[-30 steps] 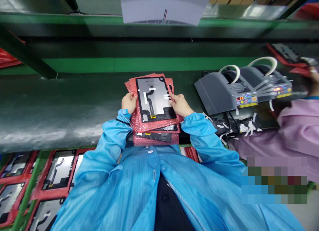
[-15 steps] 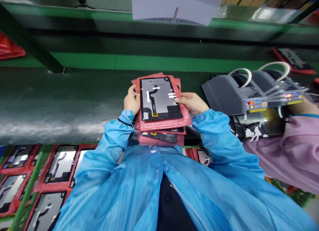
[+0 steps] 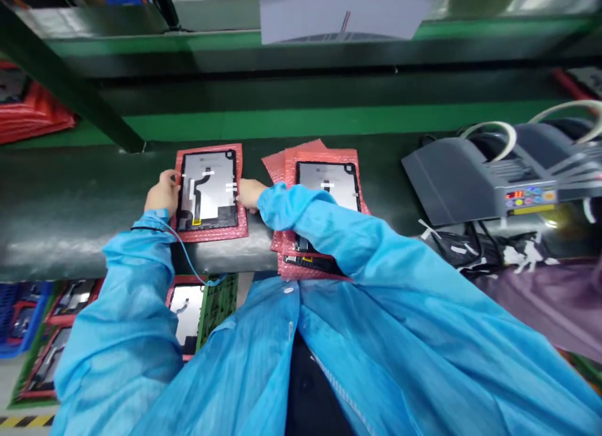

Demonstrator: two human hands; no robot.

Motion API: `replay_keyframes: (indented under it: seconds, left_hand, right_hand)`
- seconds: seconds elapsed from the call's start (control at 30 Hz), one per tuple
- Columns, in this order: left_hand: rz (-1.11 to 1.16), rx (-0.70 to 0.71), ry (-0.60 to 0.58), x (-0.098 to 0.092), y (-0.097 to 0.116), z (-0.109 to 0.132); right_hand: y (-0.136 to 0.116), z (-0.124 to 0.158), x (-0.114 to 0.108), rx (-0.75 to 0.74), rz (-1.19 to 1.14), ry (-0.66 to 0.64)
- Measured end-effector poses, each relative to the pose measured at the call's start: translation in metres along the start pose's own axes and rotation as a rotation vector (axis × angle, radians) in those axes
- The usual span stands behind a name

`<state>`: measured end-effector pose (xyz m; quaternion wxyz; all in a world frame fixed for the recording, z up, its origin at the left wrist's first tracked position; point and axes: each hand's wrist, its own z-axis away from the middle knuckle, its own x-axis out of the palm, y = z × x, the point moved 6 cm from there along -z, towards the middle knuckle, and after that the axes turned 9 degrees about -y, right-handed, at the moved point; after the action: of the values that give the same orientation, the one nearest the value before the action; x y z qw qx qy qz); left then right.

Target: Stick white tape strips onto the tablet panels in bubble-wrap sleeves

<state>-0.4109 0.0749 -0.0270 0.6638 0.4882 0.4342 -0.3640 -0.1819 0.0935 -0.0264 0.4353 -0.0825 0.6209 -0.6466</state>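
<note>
Your left hand (image 3: 163,191) has its thumb and fingers pinching the left edge of a red pouch (image 3: 211,236). Your right hand (image 3: 250,194) is at the opposite edge, thumb above, fingers close together and pinching it; the fingertips beneath are hidden. Between your 2 hands, the panel (image 3: 209,191) lies flat on the pouch, its yellow tab (image 3: 196,222) toward you and white strips along its right side. The pouch is over the bench (image 3: 70,216), its lower edge by the rounded front; you cannot tell whether it rests there or is slightly raised.

Just right of it is a stack (image 3: 324,157) of red pouches and panels, loosely fanned, with your right sleeve (image 3: 338,226) crossing over it. A blue cord (image 3: 188,254) hangs from your left wrist. Farther right stand 2 grey tape dispensers (image 3: 451,185), the nearer with a lit display (image 3: 515,195). Below them is a co-worker's purple sleeve (image 3: 540,292). Beneath the bench, left of your coat, another panel (image 3: 187,313) sits by a green crate (image 3: 219,307).
</note>
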Motion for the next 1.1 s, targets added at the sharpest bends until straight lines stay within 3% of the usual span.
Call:
replay_keyframes:
  seconds: [0.1, 0.17, 0.27, 0.33, 0.37, 0.4, 0.47, 0.57, 0.73, 0.87, 1.1]
  left_hand:
    - [-0.083, -0.045, -0.052, 0.0, -0.003, 0.0]
    - [-0.143, -0.038, 0.001, -0.002, 0.013, 0.009]
    - [-0.191, 0.224, 0.164, 0.007, 0.085, 0.039]
    - [-0.139, 0.475, 0.032, 0.033, 0.147, 0.067]
    - [-0.118, 0.521, -0.062, 0.047, 0.173, 0.08]
    - [-0.115, 0.519, -0.134, 0.06, 0.195, 0.091]
    - [-0.125, 0.441, -0.211, 0.079, 0.224, 0.105]
    - [-0.124, 0.34, -0.209, 0.091, 0.244, 0.111]
    - [-0.063, 0.266, -0.198, 0.09, 0.244, 0.112]
    - [0.009, 0.343, -0.156, 0.077, 0.256, 0.115]
    - [0.017, 0.518, -0.152, 0.06, 0.294, 0.108]
  right_hand:
    - [0.007, 0.082, -0.033, -0.01, 0.083, 0.105]
    - [0.03, 0.165, -0.073, -0.057, 0.073, 0.336]
    - [0.104, 0.314, -0.139, 0.165, -0.04, 1.05]
    - [0.151, 0.398, -0.159, 0.34, -0.105, 1.481]
    - [0.17, 0.428, -0.163, 0.433, -0.143, 1.629]
    - [0.187, 0.446, -0.166, 0.515, -0.201, 1.69]
    - [0.212, 0.457, -0.174, 0.587, -0.368, 1.671]
    - [0.225, 0.443, -0.183, 0.485, -0.585, 1.566]
    - [0.216, 0.45, -0.188, 0.342, -0.4, 1.754]
    - [0.224, 0.457, -0.185, 0.294, -0.387, 1.792]
    - [0.237, 0.446, -0.189, 0.249, -0.467, 1.731]
